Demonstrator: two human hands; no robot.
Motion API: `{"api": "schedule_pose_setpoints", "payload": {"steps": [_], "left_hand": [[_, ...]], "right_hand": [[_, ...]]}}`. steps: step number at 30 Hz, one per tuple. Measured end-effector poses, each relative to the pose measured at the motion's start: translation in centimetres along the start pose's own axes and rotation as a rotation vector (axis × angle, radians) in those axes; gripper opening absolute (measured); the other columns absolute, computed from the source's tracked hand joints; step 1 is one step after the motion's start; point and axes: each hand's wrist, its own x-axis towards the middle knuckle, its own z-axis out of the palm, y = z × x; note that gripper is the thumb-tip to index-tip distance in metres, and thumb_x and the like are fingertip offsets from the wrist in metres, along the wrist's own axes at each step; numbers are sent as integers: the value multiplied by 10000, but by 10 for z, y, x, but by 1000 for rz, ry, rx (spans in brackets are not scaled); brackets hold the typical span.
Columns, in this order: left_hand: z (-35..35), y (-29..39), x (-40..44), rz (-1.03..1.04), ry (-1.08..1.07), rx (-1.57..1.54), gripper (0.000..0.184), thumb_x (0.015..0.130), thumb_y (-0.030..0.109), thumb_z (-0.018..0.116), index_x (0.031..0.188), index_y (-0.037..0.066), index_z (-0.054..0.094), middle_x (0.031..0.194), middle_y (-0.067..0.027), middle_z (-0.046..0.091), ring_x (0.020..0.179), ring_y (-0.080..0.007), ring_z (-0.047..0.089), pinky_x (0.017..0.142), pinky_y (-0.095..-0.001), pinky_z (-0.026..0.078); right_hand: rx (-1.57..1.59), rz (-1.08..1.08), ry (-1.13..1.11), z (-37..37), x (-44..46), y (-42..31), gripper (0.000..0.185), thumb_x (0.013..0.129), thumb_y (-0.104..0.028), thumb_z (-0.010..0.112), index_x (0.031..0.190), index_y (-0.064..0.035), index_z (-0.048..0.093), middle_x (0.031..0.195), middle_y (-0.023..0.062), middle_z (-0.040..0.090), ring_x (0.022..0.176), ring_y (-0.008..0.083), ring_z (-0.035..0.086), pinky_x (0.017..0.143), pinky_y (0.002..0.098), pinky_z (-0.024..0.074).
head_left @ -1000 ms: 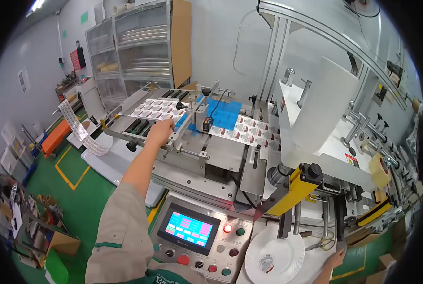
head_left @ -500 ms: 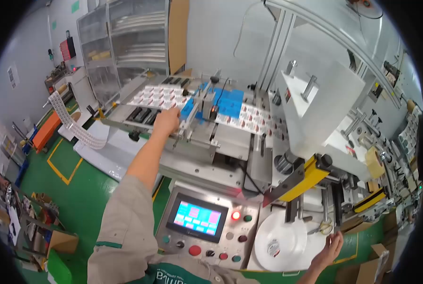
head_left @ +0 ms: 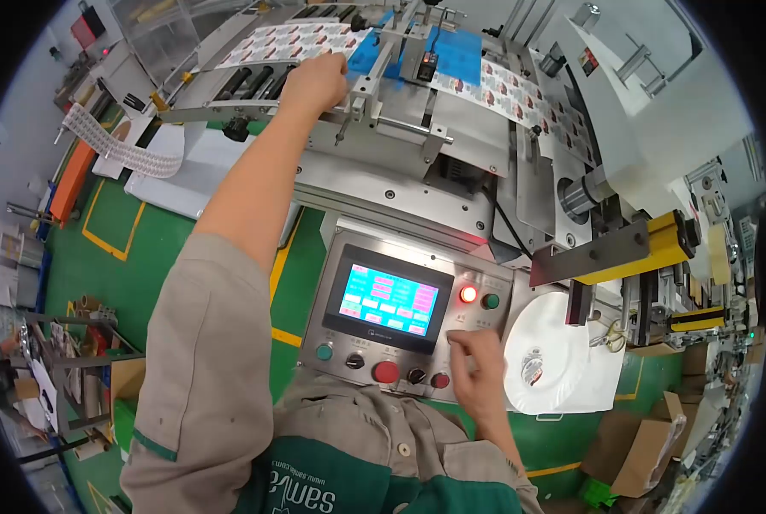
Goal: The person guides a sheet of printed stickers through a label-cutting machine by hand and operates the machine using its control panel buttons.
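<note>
My left hand reaches over the machine with its fingers curled closed, at the near edge of the printed label strip; whatever is under the fingertips is hidden. To its right are a metal clamp assembly and a blue sheet lying across the strip. My right hand is over the right side of the control panel, fingers bent in and closed, covering part of the button area. Close by are a lit red button, a green button and a glowing touchscreen.
A white disc with a round label and a pair of scissors lie right of the panel. A yellow-and-black bar juts out above them. Cardboard boxes stand on the green floor. A label strip hangs at left.
My right hand has come left from beyond the white disc to the control panel. My left hand stays at the label strip, its fingers more curled. The view has tilted down.
</note>
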Motion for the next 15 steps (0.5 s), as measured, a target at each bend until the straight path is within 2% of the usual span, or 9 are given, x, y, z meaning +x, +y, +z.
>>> {"api": "schedule_pose_setpoints", "payload": {"steps": [3,5,15], "left_hand": [[-3,1,-2,22,1,11,237,759,135,505,975,110,601,1018,-117,611,949,-316,580,811,-422,457],[0,0,-1,26,11,24,243,758,136,506,982,114,599,1015,-118,612,953,-314,580,812,-421,457],[0,0,0,31,-14,61,254,767,139,501,1001,120,598,1040,-111,604,965,-304,583,831,-419,457]], "right_hand": [[-149,-109,-88,33,-12,20,156,718,-12,615,866,-58,620,704,96,537,685,266,517,599,361,393],[-218,-52,-109,42,-20,29,147,723,-24,614,864,-63,623,693,91,532,671,265,516,596,367,394],[-369,-44,-75,56,-9,66,133,728,-62,611,859,-84,620,671,88,534,650,264,519,579,383,394]]}}
